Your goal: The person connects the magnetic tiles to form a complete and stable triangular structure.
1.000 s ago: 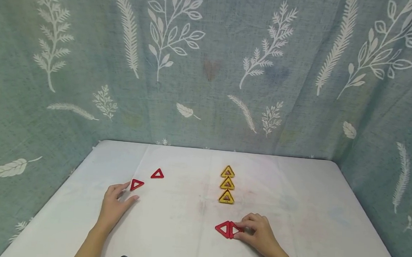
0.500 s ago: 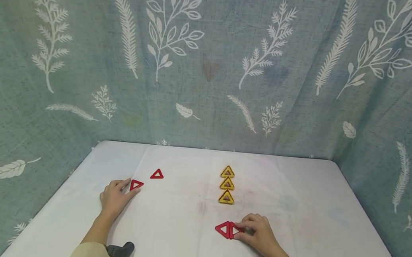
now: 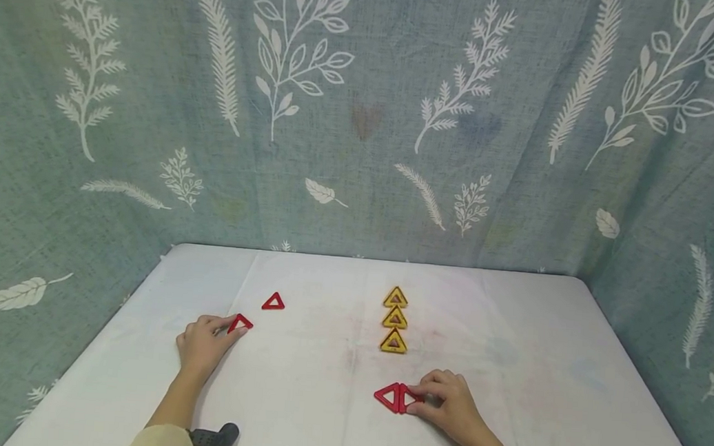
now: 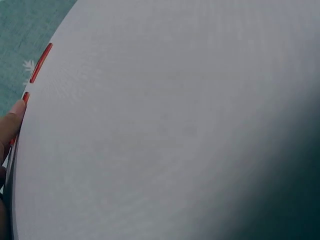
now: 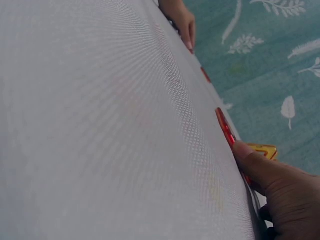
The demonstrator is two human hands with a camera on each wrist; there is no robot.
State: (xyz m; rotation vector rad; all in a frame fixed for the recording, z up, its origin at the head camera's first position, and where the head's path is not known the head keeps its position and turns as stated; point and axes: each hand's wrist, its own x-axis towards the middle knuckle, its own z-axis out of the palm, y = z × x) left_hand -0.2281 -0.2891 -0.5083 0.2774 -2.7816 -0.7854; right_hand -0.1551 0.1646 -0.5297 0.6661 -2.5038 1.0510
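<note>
My left hand pinches a red open-centred triangle piece at the table's left side, thumb on the near edge. Just beyond it lies a second red triangle, apart from the hand. On the right, my right hand holds a red triangle between thumb and fingers, its far tip partly covered. The flat side of that piece is up against another red triangle that points left. In the right wrist view, the thumb presses over a red piece seen edge-on.
Three yellow triangles with brownish middles, the nearest one largest in view, stand in a column beyond the right hand. A dark strap-like device sits at the left wrist by a beige sleeve. Patterned green cloth hangs behind the white table.
The left hand has moved in to the right and closed its thumb and fingers on the red triangle, which has turned from pointing right to pointing away. The right hand stays put.
</note>
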